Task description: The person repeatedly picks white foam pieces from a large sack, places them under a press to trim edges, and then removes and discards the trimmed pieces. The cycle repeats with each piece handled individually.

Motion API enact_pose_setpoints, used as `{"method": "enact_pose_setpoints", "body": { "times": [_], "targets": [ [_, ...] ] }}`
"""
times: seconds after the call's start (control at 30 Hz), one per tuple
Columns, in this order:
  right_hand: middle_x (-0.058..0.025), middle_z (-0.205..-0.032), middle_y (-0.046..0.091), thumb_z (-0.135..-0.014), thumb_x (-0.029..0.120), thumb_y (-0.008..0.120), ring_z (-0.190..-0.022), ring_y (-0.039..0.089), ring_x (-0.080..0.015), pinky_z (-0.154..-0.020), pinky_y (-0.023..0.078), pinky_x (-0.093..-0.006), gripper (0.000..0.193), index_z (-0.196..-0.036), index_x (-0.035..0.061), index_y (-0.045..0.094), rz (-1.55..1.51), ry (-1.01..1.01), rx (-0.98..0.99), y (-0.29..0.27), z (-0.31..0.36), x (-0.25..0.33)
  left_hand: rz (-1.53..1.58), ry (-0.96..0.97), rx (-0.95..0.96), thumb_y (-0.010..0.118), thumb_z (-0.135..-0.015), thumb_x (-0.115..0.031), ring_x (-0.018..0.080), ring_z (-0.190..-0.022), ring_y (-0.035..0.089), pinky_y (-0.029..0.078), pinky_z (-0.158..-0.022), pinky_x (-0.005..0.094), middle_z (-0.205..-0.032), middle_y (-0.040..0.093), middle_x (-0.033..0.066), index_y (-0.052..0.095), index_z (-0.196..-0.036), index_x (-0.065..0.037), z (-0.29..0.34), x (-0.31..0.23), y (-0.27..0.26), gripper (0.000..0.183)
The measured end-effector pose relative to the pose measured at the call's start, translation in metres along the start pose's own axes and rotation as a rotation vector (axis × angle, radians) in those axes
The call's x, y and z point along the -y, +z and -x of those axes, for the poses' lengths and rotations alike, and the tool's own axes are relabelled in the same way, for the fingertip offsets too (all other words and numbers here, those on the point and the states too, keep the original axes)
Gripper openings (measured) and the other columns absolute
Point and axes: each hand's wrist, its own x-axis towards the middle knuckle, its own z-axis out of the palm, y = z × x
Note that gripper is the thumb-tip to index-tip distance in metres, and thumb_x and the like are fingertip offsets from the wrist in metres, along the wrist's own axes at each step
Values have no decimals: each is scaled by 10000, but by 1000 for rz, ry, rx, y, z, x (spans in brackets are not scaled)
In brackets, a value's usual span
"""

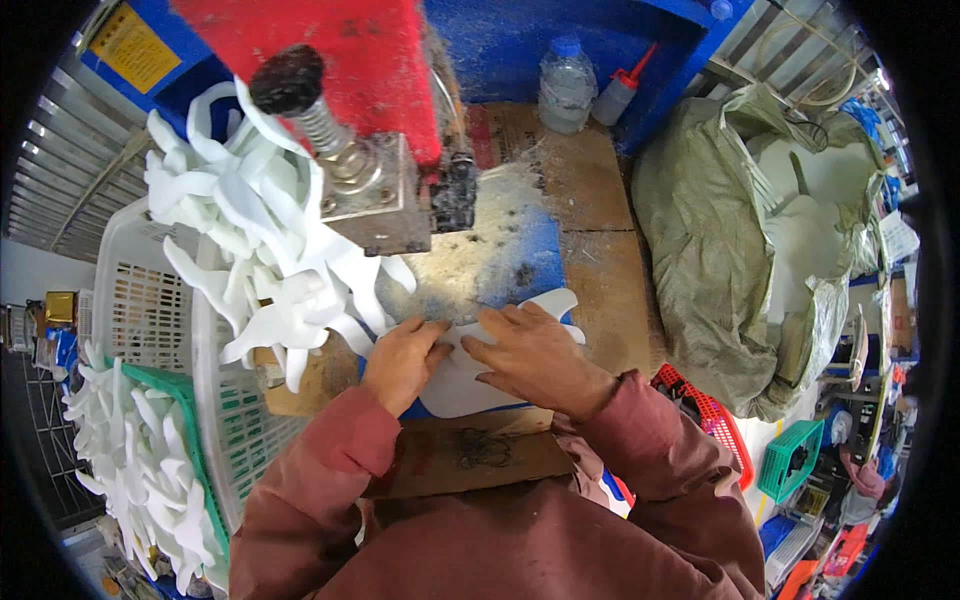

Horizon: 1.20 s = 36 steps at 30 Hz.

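A flat white piece with smooth curved edges (460, 390), perhaps foam or plastic, lies at the front of the machine's blue bed (548, 250). My left hand (402, 362) closes on its left edge, thumb and fingers together. Over its right part my right hand (545, 358) is bent, fingers curled onto the piece and partly hiding it. A horn-shaped end of the piece sticks out past the right knuckles. Just ahead of my hands hangs the machine's metal block (385, 205), with a spring and a black knob (287, 80), below a red head (340, 40).
Tangled white curved strips (265, 215) heap beside the bed on the left, above a white basket (150, 280). More strips fill a green basket (180, 385). A large woven sack (700, 240) stands right. A clear bottle (566, 90) and a red-tipped squeeze bottle (618, 95) stand behind.
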Motion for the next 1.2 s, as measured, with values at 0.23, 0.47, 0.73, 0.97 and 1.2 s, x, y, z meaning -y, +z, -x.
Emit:
{"method": "enact_pose_setpoints", "body": {
  "times": [0.23,0.47,0.73,0.97,1.2],
  "targets": [
    [-72,-970,667,-910,121,771,-847,673,-170,-728,539,-295,305,-1207,77,721,-739,735,-255,-14,58,-14,-42,61,-169,735,-893,-147,336,-816,673,554,-708,434,-954,642,103,733,-1138,-67,10,9,20,258],
    [-151,-946,701,-957,63,664,-814,682,-280,-745,542,-371,217,-1160,49,740,-616,760,-450,15,51,-27,-111,81,-239,734,-889,-137,310,-814,684,566,-686,414,-958,637,83,729,-1147,-60,16,4,25,269],
    [-153,-983,694,-933,40,676,-863,688,-342,-731,556,-413,190,-1107,53,749,-299,642,-454,27,45,-31,-165,94,-256,741,-876,-126,284,-839,687,571,-685,400,-948,619,68,729,-1140,-66,16,1,27,271],
    [-141,-974,661,-920,35,682,-847,683,-338,-715,554,-418,193,-1107,44,731,-131,581,-427,38,40,-36,-168,97,-250,743,-870,-123,286,-844,688,573,-685,397,-955,623,67,727,-1125,-62,16,2,28,263],
    [-137,-987,640,-915,94,717,-826,667,-356,-709,552,-435,221,-1132,62,690,44,605,-397,40,39,-34,-268,12,-66,684,-910,-111,300,-819,697,575,-671,419,-962,631,97,663,-1248,-38,16,-14,7,346]
  ]
}}
